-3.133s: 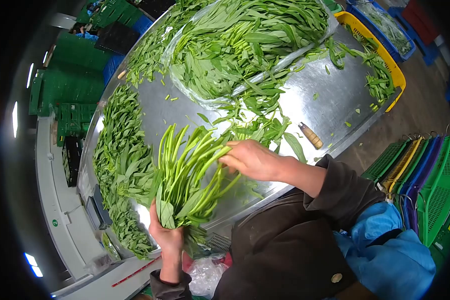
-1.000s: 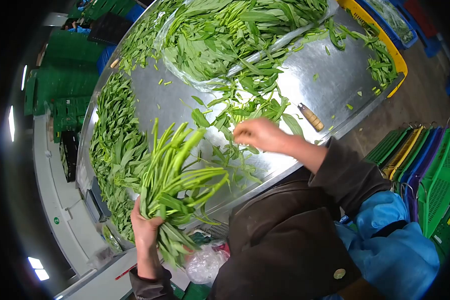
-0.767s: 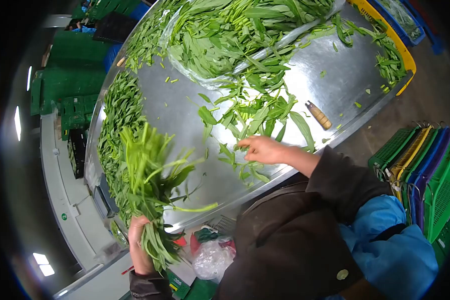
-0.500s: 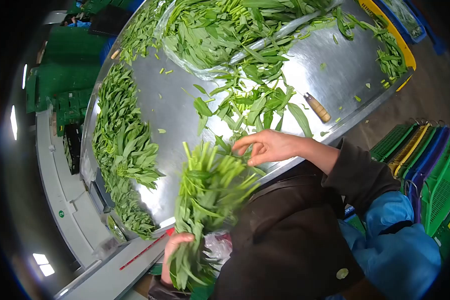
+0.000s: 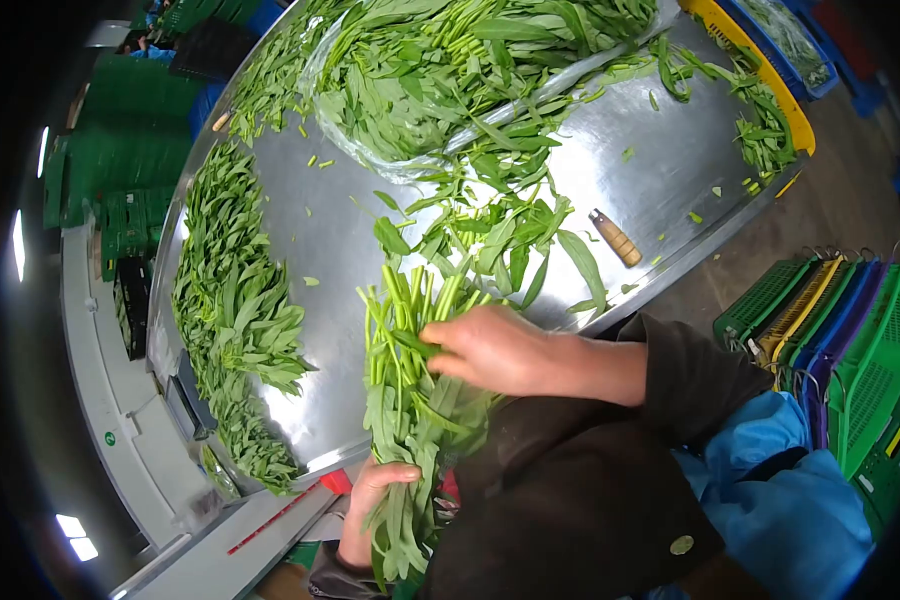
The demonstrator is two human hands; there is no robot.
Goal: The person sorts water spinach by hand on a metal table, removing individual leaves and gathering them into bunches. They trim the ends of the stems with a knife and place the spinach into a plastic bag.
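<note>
A bunch of leafy green stems point(image 5: 410, 420) is upright in front of my body, cut ends up. Low down, my left hand point(image 5: 375, 500) is wrapped round its leafy part. My right hand point(image 5: 495, 350) is closed on a leaf near the upper stems. Beyond the bunch, loose leaves and stems point(image 5: 510, 220) lie on the metal table point(image 5: 340, 225). A wooden-handled tool point(image 5: 615, 238) rests on the table to the right of them.
Greens fill a clear plastic bag point(image 5: 400, 100) at the table's far side. A long row of greens point(image 5: 225, 290) lines the left edge. A yellow crate point(image 5: 785, 100) is at the far right; stacked coloured crates point(image 5: 840, 340) stand right of the table.
My right hand has moved down and left from beside the bunch onto its stems and closed on a leaf. The bunch is more upright and steadier, still in my left hand.
</note>
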